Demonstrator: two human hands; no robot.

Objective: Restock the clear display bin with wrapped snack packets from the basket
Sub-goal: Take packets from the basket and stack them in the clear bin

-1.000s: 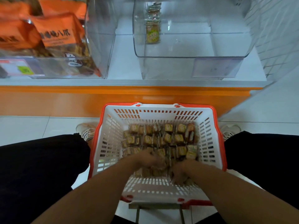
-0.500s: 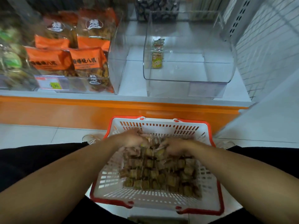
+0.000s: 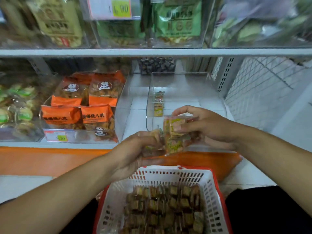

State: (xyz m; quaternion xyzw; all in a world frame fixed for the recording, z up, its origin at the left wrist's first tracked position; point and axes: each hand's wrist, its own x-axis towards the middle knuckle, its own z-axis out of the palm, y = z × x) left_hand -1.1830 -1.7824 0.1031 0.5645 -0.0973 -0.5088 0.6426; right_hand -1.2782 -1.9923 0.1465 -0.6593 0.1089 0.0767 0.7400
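A bunch of small wrapped snack packets (image 3: 173,135) hangs in the air between both hands, in front of the clear display bin (image 3: 184,78). My left hand (image 3: 133,152) grips the packets from the lower left. My right hand (image 3: 206,125) grips them from the upper right. Inside the bin, a short row of the same packets (image 3: 158,105) stands against its left wall. Below my arms sits the white basket with a red rim (image 3: 211,188), holding several more packets (image 3: 165,208).
A neighbouring clear bin holds orange snack bags (image 3: 84,107) on the left, with a price tag (image 3: 56,136) on its front. An upper shelf (image 3: 152,52) carries green and tan bags. White wire mesh (image 3: 263,85) closes the right side. An orange shelf base (image 3: 50,159) runs below.
Both hands have risen out of the basket with a bunch of packets and now hold it at the bin's front. The view has tilted upward toward the shelves.
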